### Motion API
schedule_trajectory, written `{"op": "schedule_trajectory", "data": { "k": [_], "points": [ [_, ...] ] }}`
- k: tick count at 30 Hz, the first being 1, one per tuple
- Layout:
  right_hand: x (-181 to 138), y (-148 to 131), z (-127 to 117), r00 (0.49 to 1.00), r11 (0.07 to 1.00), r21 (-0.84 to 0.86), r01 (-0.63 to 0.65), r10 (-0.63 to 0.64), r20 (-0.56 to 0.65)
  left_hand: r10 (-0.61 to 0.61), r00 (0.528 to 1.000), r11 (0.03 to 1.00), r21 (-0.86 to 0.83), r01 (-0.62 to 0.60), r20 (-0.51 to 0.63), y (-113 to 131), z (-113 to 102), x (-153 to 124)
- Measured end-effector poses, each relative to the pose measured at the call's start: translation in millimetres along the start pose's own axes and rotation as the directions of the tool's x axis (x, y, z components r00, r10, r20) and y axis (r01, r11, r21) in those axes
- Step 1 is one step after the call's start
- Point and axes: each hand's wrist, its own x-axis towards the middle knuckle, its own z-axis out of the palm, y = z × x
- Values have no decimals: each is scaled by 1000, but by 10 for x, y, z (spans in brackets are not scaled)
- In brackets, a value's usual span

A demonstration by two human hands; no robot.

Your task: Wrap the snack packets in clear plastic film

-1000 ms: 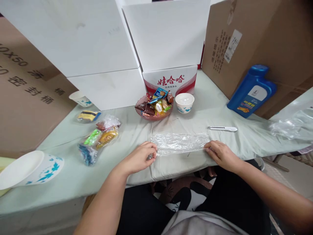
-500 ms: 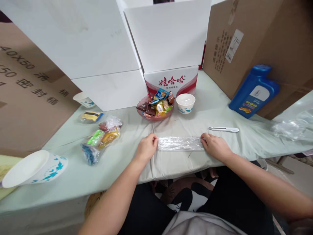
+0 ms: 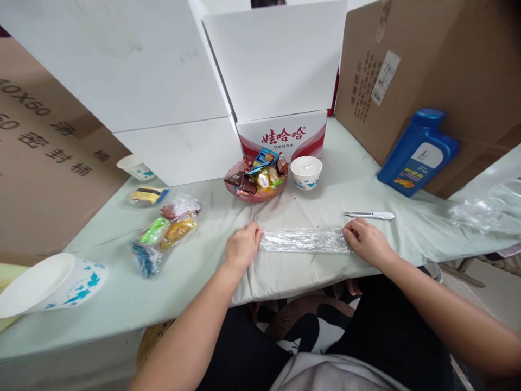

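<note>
A long strip of clear, crinkled plastic wrap (image 3: 303, 240) lies flat on the pale green cloth near the table's front edge. My left hand (image 3: 243, 245) pinches its left end. At the opposite end, my right hand (image 3: 368, 243) has its fingers closed on the strip's upper right corner. Just beyond the right hand is a white utility knife (image 3: 369, 215). Farther back stand a pink bowl (image 3: 256, 196) heaped with wrapped snacks and a white paper cup (image 3: 306, 176) with blue leaf prints.
Wrapped snacks in clear plastic (image 3: 177, 231) and a yellow packet (image 3: 148, 195) lie at left, near a large paper bowl (image 3: 77, 285). White boxes (image 3: 280, 60) wall off the back. A blue bottle (image 3: 419, 155) leans before a cardboard box (image 3: 378, 70) at right.
My right hand has shifted slightly right along the strip, and more of the wrap shows between my hands. The whole view has drifted a little; my left hand keeps its hold.
</note>
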Motion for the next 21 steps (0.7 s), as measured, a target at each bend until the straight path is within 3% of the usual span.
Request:
{"op": "schedule_trajectory", "data": {
  "k": [7,10,12,14,17,19,21],
  "points": [
    [-21,-30,41,999,984,-171,46,-47,-1,7,999,1000,29,-8,37,25,2,16],
    [-4,20,61,999,996,-82,31,-31,-4,-40,988,998,-53,32,-150,-7,-66,-10],
    [-4,44,59,999,998,-58,35,-35,9,-22,958,994,-105,-8,-286,31,-123,-77],
    [-33,37,38,998,997,-46,54,-53,33,98,944,975,-159,-154,-316,151,-150,-197],
    [-159,-53,-36,993,994,90,59,-67,93,369,904,874,-251,-416,-215,433,-95,-436],
    [-291,-155,-109,983,962,273,-26,-25,180,463,876,832,-275,-482,-136,608,-25,-580],
    [-424,-266,-196,956,863,481,-152,5,293,514,855,811,-289,-509,-64,712,21,-672]
  ]
}}
